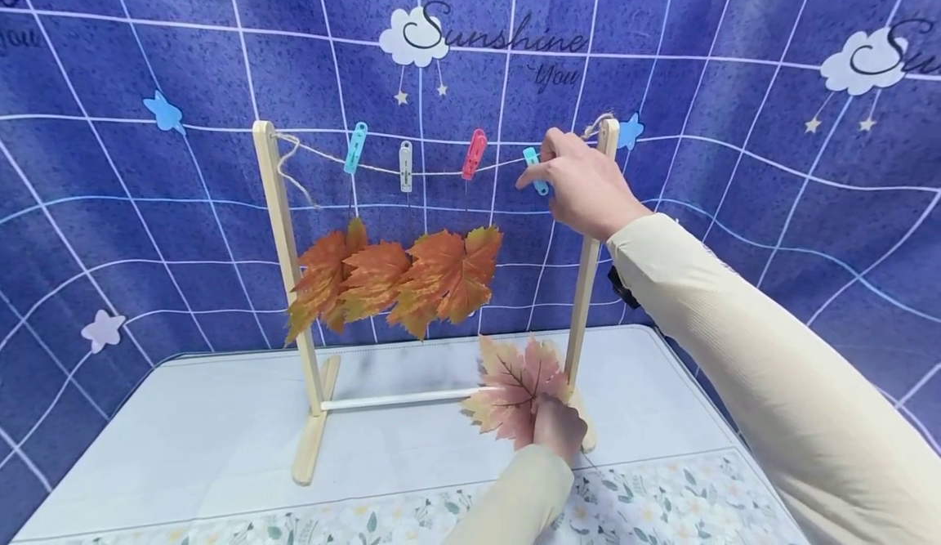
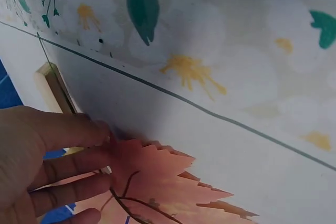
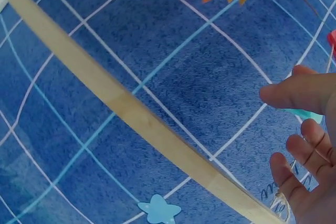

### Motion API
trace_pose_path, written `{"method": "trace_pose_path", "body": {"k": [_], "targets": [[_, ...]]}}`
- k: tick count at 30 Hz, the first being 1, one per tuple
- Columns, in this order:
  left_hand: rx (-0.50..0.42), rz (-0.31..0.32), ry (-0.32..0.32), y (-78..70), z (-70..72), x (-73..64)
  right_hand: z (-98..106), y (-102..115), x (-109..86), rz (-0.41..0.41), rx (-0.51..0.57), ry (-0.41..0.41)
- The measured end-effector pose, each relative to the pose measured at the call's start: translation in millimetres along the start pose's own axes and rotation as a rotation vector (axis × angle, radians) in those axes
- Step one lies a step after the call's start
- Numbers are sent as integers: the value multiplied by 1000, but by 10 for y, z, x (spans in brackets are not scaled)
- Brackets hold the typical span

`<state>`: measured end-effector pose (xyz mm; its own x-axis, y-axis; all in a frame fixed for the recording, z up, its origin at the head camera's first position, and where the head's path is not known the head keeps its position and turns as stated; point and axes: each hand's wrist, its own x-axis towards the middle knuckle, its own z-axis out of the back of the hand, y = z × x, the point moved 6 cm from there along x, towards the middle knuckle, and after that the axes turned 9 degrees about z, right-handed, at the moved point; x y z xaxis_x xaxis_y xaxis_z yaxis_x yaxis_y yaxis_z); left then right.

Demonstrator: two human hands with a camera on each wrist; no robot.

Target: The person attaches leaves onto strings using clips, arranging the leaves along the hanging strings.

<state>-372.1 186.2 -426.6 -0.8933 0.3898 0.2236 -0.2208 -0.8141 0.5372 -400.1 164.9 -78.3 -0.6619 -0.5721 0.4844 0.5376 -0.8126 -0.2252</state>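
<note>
My left hand [image 1: 560,429] pinches a pink and yellow artificial maple leaf [image 1: 507,386] low by the right post; in the left wrist view, thumb and fingers [image 2: 68,174] meet at the leaf's edge. Up at the right end of the twine [image 1: 441,173], my right hand [image 1: 588,185] has thumb and index finger around a teal clothespin [image 1: 532,155]. That clothespin [image 3: 310,114] is partly covered by the thumb in the right wrist view. Another teal clothespin [image 1: 356,148], a white one [image 1: 406,167] and a red one [image 1: 474,154] sit along the twine, with orange leaves [image 1: 378,279] hanging beneath.
A wooden rack holds the twine between its left post [image 1: 283,226] and right post [image 1: 582,308], joined low by a white crossbar [image 1: 404,399]. It stands on a white, flower-edged table cover [image 1: 220,431]. A blue gridded curtain [image 1: 184,202] hangs behind.
</note>
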Motion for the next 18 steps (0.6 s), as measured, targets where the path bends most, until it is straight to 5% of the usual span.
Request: {"method": "trace_pose_path", "body": {"k": [10, 18], "targets": [[30, -24, -13, 6, -37, -56, -9, 22, 69, 57, -101, -32], [-41, -10, -179, 171, 156, -56, 68, 29, 40, 47, 28, -56]]}}
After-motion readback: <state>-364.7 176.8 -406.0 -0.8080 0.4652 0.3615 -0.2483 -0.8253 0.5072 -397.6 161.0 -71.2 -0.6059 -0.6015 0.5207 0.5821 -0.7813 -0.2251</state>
